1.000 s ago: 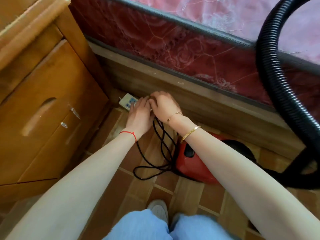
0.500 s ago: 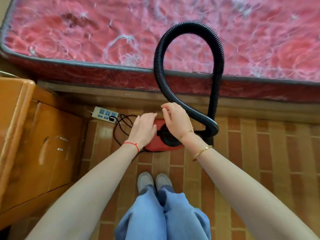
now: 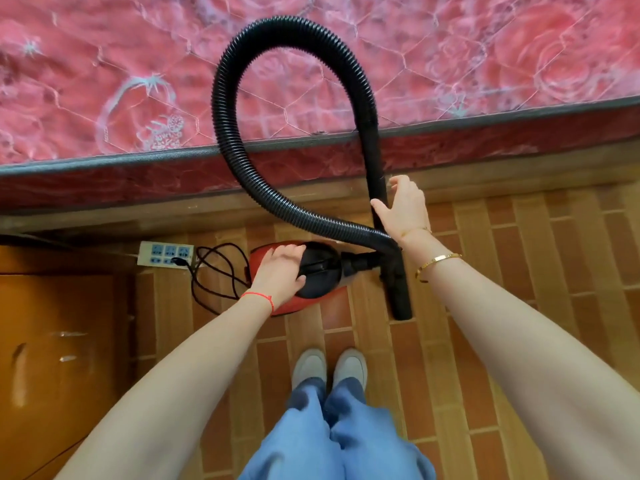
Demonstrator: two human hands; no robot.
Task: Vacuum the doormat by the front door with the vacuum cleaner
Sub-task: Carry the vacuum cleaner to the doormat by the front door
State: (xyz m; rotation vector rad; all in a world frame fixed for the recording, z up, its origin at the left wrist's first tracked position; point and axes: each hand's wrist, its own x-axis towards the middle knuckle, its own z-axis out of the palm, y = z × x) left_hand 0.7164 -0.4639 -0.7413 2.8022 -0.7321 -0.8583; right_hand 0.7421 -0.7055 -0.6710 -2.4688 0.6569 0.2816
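The red vacuum cleaner (image 3: 322, 303) with a black top sits on the brick-patterned floor beside the bed. My left hand (image 3: 278, 271) lies flat on its left side, fingers spread toward the black top, not closed on anything. The ribbed black hose (image 3: 225, 109) loops up over the mattress and comes down into a rigid black tube (image 3: 375, 168). My right hand (image 3: 403, 209) is against the right side of that tube, thumb touching it and fingers apart. The tube ends in a black nozzle (image 3: 400, 296) on the floor. No doormat is in view.
A white power strip (image 3: 166, 252) lies by the bed frame with the vacuum's black cord (image 3: 211, 275) plugged in and coiled beside it. A wooden cabinet (image 3: 52, 341) stands at the left. The red quilted mattress (image 3: 485, 64) fills the top. My shoes (image 3: 329, 367) are below the vacuum.
I have straightened up from the power strip, so the view has pulled back. My left hand moved from the strip to the vacuum body, and my right hand moved right to the rigid tube.
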